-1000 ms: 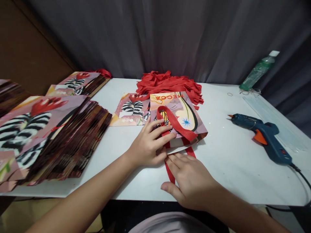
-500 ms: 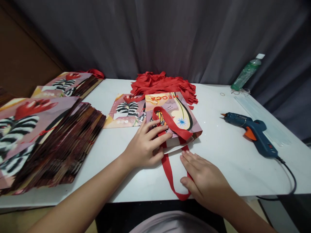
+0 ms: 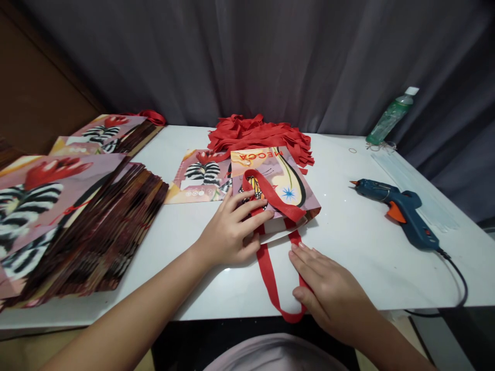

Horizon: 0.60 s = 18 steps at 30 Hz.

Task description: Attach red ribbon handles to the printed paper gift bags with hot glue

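A printed paper bag point(image 3: 259, 159) marked MECCA lies flat on the table, its open edge towards me. One red ribbon handle point(image 3: 276, 198) loops over its printed face, and a second red ribbon handle point(image 3: 267, 275) hangs out towards the table's front edge. My left hand point(image 3: 234, 229) rests on the bag's left side with its fingers spread over the paper and the upper loop's end. Flat on the right strand of the lower loop lies my right hand point(image 3: 327, 286), fingers stretched out and thumb apart. It covers part of that strand.
Stacks of folded printed bags point(image 3: 112, 242) fill the left side. Behind the bag sit a heap of red ribbons point(image 3: 259, 134) and another flat bag point(image 3: 201, 178). To the right are a corded glue gun point(image 3: 402, 208), clear glue sticks point(image 3: 436, 211) and a green bottle point(image 3: 390, 118).
My right hand has shifted very slightly right and towards me along the lower ribbon loop. My left hand and the bag look unchanged.
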Each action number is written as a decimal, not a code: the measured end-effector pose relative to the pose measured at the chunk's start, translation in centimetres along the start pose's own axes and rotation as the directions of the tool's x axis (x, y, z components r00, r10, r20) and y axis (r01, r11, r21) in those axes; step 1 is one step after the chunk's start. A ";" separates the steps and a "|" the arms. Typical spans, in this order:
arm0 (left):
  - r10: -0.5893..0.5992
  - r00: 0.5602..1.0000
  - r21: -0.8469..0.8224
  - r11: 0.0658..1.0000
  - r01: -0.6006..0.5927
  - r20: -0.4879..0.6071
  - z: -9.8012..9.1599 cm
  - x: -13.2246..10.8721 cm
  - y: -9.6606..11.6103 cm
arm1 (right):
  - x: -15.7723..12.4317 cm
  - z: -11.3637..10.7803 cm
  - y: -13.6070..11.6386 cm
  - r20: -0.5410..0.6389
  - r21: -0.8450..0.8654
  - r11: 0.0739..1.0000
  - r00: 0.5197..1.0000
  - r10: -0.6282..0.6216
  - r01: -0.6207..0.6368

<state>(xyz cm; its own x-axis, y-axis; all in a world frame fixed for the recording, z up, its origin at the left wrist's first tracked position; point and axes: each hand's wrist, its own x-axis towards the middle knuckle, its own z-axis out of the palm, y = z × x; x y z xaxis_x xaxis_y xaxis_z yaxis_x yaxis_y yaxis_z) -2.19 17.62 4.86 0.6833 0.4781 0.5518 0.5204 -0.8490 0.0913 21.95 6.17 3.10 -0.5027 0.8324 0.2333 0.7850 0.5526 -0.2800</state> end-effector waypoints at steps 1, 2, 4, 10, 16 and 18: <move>0.002 1.000 -0.003 1.000 -0.002 -0.001 0.0 0.0 0.0 | 0.2 0.1 0.2 -0.001 -0.014 1.000 1.000 0.003 -0.003; 0.003 1.000 -0.007 1.000 -0.003 -0.004 0.0 0.0 0.0 | 0.4 0.1 0.3 0.001 -0.030 0.999 1.000 0.013 -0.013; 0.005 1.000 -0.016 1.000 -0.005 -0.010 0.0 0.1 0.0 | 0.9 0.3 0.7 0.018 -0.056 0.998 0.999 0.043 -0.042; -0.003 1.000 -0.014 1.000 0.003 0.011 -0.1 0.1 0.0 | 2.0 0.2 0.9 0.061 -0.065 0.995 0.995 0.078 -0.074; -0.006 1.000 -0.001 1.000 0.006 0.014 -0.1 0.0 0.0 | 2.1 0.3 0.9 0.033 -0.065 0.996 0.998 0.061 -0.059; -0.015 1.000 0.000 1.000 0.015 0.019 -0.2 0.0 0.1 | 2.0 0.5 0.8 0.000 -0.074 0.996 0.999 0.050 -0.050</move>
<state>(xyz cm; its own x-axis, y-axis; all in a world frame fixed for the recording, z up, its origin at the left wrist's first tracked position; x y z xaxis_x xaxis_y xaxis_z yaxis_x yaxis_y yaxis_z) -2.22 17.55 5.01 0.6850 0.4953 0.5342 0.5310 -0.8415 0.0994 21.42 8.31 2.83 -0.4631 0.8588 0.2191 0.8337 0.5060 -0.2213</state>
